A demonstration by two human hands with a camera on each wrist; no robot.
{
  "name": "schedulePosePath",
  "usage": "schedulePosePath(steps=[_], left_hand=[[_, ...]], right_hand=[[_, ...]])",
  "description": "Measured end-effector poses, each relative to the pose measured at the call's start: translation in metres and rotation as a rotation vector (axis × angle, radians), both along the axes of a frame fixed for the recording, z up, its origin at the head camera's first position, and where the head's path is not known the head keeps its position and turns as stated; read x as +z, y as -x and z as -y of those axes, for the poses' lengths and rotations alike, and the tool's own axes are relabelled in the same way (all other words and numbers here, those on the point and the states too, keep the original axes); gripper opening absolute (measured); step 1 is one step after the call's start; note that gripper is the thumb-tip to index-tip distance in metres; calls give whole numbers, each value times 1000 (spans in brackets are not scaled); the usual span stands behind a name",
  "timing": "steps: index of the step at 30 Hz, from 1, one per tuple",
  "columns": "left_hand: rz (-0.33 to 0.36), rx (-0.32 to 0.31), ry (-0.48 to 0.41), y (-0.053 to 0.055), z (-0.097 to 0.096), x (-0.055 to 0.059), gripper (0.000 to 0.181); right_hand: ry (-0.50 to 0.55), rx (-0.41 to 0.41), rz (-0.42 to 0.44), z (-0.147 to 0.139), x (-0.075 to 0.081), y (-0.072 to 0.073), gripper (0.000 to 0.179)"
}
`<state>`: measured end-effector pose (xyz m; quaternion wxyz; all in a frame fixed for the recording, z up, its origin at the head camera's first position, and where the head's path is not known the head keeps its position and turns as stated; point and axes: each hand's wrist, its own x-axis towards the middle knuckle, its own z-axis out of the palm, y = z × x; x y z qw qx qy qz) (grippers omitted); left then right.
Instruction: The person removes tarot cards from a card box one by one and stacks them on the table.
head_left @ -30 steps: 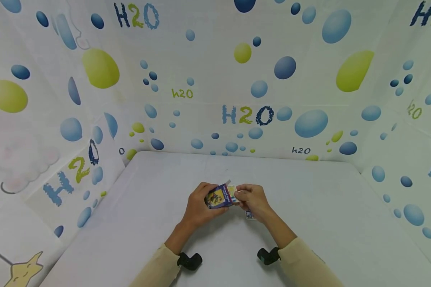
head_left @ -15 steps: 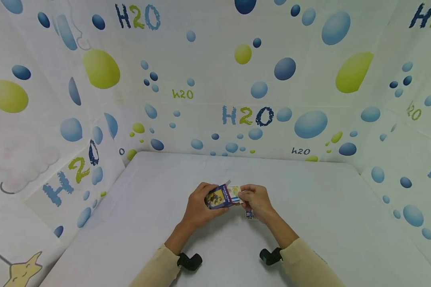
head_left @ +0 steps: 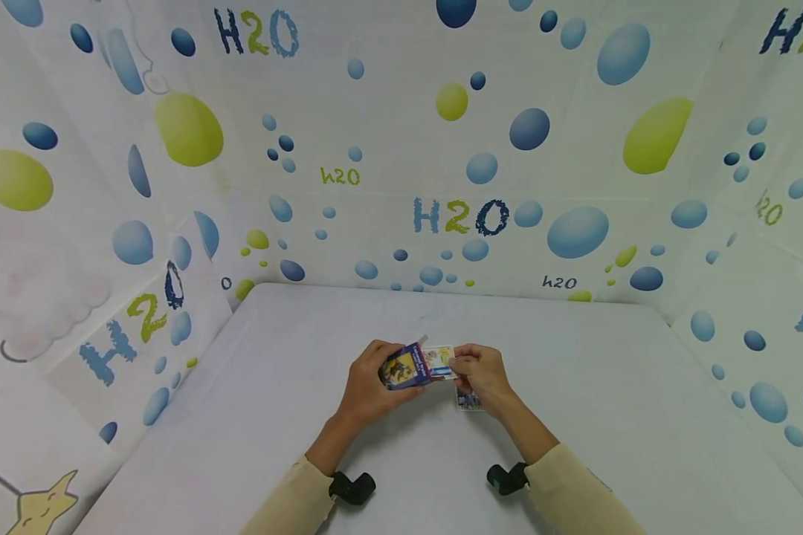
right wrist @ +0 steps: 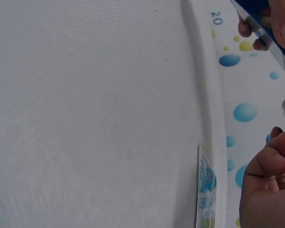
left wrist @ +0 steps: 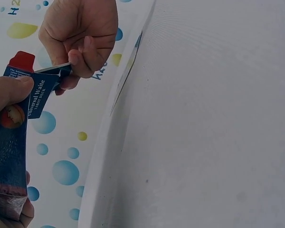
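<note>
My left hand grips a dark blue tarot deck box with a yellow picture on its front. "Universal Waite Tarot Deck" reads on its side in the left wrist view, where a red flap stands up at the open end. My right hand pinches the outer edge of a tarot card that sticks partly out of that end. Below the right hand another card lies on the table, partly hidden by the hand in the head view. The right wrist view catches this card edge-on, with a blue picture.
A white-covered table spreads under both hands. Behind and beside it rise white walls printed with blue and green bubbles and "H2O". Black wrist cameras sit at both cuffs.
My right hand has moved a little to the right, drawing the card farther out of the box. The left hand and box have stayed nearly still. More of the card on the table shows.
</note>
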<state>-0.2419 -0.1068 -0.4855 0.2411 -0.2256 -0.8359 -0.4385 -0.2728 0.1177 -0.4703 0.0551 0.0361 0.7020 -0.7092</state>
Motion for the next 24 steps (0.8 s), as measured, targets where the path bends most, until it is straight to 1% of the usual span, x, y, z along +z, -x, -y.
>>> schedulePosePath(steps=[3,7,13,18,24], left_hand=[[1,2,-3,1,0,0,70],[22,12,-4,1,0,-1,70],[49,20,-17,0,1,1,70],[34,25,-17,-2,2,3,69],[18,35,-21,-2,2,3,70]], right_hand=[[3,-6,7,-2,-1,0,17],[5,-10,22,-4,-3,0,19],[17,-14,15,-5,-5,0,21],[28,-27,11,-6,-7,1,19],[33,-32,-5,-8,-8,1,19]])
